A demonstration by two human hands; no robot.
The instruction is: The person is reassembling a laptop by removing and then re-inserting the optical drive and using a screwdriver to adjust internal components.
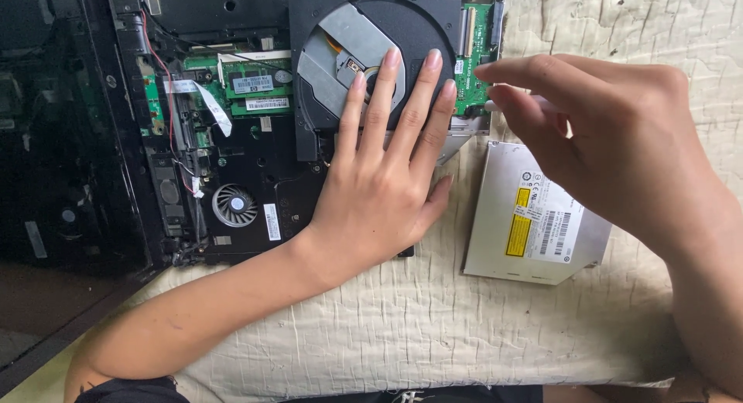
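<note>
Quilted cream cloth (402, 325) covers the work surface in the head view, with a dismantled black laptop chassis (232, 140) lying on its far left part; only this one view is given.

Left hand (379, 178) lies flat and spread, palm down, fingers (387, 93) pressing on the opened optical drive (371, 54); nothing is clasped, it merely pins the drive in place. Under those fingertips sits the round black tray with its grey metal plate and spindle; just right of them a green circuit board (476, 54) runs along the drive's edge.

Right hand (611, 147) hovers at that board's edge, fingertips drawn together; whether they pinch a tool or a small part I cannot tell, since that spot is blurred.

Below the right hand, apart from the drive, lies a silver metal drive cover (534, 217) with yellow and white labels, partly hidden by the wrist.

By my judgement the drive is light, stiff and fragile; the board and ribbon connectors would mar easily, so it is best held by its metal frame edges.

Left of the pinning hand, a cooling fan (232, 204), memory module (251, 84) and red wires show; the chassis's left side is dark and cut off.
</note>
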